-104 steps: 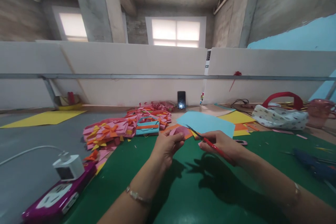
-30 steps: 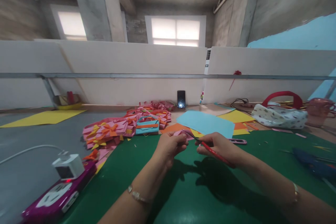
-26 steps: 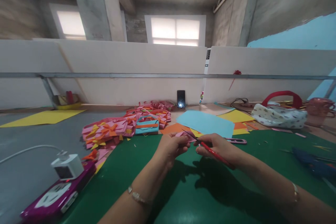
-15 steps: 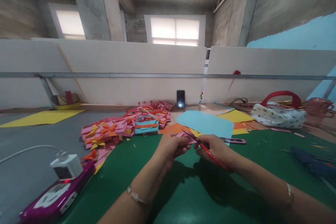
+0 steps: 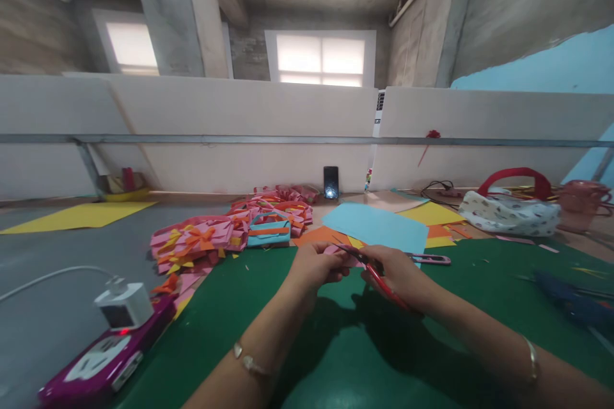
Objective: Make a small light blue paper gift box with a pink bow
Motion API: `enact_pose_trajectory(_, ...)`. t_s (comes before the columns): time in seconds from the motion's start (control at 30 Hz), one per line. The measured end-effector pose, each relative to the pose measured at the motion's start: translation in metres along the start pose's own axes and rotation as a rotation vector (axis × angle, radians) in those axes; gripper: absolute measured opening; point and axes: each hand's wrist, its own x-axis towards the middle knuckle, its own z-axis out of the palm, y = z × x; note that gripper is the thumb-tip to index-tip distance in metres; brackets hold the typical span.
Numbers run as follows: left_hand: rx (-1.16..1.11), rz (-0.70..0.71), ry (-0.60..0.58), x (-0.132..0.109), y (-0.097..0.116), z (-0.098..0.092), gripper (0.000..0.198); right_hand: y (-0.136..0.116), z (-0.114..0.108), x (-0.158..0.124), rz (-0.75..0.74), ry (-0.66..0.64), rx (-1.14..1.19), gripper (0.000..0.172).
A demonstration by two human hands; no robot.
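Between finger and thumb, my left hand [image 5: 320,266] pinches a small piece of pink paper [image 5: 352,260] above the green mat [image 5: 230,326]. My right hand [image 5: 394,270] grips red-handled scissors [image 5: 382,282], their dark blades pointing left across the pink paper. How far the blades are apart is hard to tell. Just behind the hands lie a light blue sheet [image 5: 374,225], an orange sheet [image 5: 316,236] and a pink utility knife [image 5: 432,259]. Part of the pink paper is hidden by my left fingers.
At the left are a pile of pink and orange paper pieces [image 5: 201,239], a small blue paper bag [image 5: 269,230] and a purple power strip [image 5: 103,364] with a white charger [image 5: 123,305]. A phone [image 5: 330,183] leans at the back. On the right are a patterned cloth bag [image 5: 511,212] and a blue glue gun [image 5: 563,294].
The scissors and my right hand have shifted slightly, and the blades lie further over the pink paper. My left hand still holds the paper. The view has moved a little.
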Motion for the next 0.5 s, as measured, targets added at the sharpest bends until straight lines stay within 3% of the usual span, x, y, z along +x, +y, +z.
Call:
enact_pose_trajectory(0.2, 0.045, 0.029, -0.018, 0.0024, -0.001, 0.0001, 0.013, -0.0002, 0.002, -0.0008, 0.013, 0.017, 0.071, 0.034)
enact_pose_trajectory(0.5, 0.082, 0.052, -0.047, 0.0025, -0.002, 0.001, 0.012, -0.004, 0.0009, -0.0016, 0.007, 0.031, 0.014, 0.019)
